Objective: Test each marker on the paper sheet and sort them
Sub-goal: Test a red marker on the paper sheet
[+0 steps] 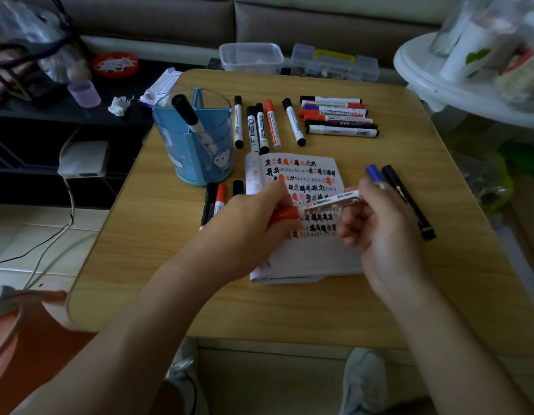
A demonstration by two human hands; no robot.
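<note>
**A:** What's the setting?

**B:** A dim room with a grey sofa [169, 22] along the back and a wooden tabletop [289, 310] in front of it. On its left stands a blue pen holder [193, 157] with one black-capped marker [186, 112] leaning in it.

**A:** And the hands?

**B:** Both meet over the paper sheet [307, 256], which lies mid-tabletop and is covered with black and red test marks. The left hand [244, 223] has its grip curled round the red cap [285, 215]. The right hand [385, 232] has its grip clamped on the white barrel of the same red marker [334, 202].

**A:** Which way does it lie?

**B:** Its long axis runs left to right, cap end lower and to the left, tail end higher and to the right. It is held above the sheet, not touching it. The cap sits directly left of the right grip, so I judge any pull goes along that axis, with the hands moving apart. I cannot tell whether the cap is fully seated.

**A:** Where would it go after?

**B:** Several groups lie about:
- a few markers [213, 202] left of the sheet
- a row [261, 127] behind it
- a stack [339, 118] at back right
- a blue marker [375, 173] beside a black marker [406, 199], just right of the right hand

I cannot say which group is which.
</note>
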